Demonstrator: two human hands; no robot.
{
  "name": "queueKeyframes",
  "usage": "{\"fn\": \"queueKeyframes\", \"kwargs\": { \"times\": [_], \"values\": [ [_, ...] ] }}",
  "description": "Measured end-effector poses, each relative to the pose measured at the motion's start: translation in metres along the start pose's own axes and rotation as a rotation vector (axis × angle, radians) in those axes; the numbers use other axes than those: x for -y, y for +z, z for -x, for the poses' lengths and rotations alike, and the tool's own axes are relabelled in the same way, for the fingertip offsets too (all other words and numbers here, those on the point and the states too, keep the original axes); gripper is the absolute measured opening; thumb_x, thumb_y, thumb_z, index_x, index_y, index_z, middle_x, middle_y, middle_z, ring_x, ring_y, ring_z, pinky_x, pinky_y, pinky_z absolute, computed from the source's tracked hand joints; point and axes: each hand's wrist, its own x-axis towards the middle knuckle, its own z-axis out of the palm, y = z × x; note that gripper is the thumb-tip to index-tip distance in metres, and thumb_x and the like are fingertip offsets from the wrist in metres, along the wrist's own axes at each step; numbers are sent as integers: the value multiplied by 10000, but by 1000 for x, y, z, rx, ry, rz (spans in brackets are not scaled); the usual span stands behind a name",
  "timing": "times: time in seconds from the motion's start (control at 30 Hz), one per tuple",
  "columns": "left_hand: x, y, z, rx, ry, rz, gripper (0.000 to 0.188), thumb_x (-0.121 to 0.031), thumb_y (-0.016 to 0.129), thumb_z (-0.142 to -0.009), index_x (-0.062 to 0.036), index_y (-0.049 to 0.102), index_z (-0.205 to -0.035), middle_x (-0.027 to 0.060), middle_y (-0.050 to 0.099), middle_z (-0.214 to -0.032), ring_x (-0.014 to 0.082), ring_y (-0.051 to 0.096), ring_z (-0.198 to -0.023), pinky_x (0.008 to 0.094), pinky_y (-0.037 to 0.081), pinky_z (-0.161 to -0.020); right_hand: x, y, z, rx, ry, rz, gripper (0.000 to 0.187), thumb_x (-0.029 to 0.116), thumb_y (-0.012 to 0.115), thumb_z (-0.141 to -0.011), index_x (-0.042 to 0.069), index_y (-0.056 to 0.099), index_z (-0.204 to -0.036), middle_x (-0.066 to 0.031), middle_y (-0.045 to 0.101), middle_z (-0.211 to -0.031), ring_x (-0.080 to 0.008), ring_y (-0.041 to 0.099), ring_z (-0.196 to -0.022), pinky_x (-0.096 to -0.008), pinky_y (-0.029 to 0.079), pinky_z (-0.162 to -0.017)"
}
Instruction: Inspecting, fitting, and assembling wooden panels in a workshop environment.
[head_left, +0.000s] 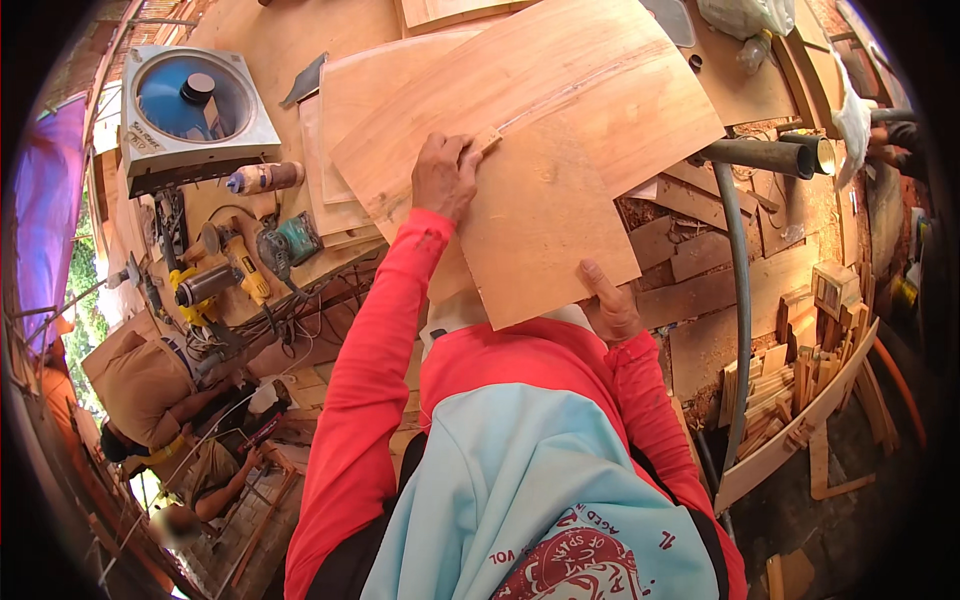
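Observation:
A large plywood sheet (pixel 560 130) lies tilted over the workbench and against my body. My left hand (pixel 445 175) presses a small wooden block (pixel 487 141) onto the sheet's face, next to a pale line running across it. My right hand (pixel 608 305) grips the sheet's lower right edge, thumb on top. Both my sleeves are red.
More plywood sheets (pixel 340 130) are stacked under the big one. A square blue-and-white fan housing (pixel 192 110), a yellow power tool (pixel 235 265), a green tool (pixel 290 240) and tangled cables lie at left. Offcuts (pixel 800 350), pipes (pixel 770 155) at right. Another person (pixel 160 410) crouches lower left.

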Motion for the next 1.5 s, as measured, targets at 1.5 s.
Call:
{"fn": "queueKeyframes", "kwargs": {
  "times": [1.5],
  "values": [
    [-79, 91, -86, 120, 239, 60, 187, -141, 717, -823, -20, 675, -959, 151, 594, -923, 345, 610, -838, 406, 504, -758, 95, -57, -22, -140, -153, 66, 439, 200, 638, -966, 67, 483, -1355, -67, 600, -1220, -191, 600, -1115, -354, 502, -940]
  ]
}}
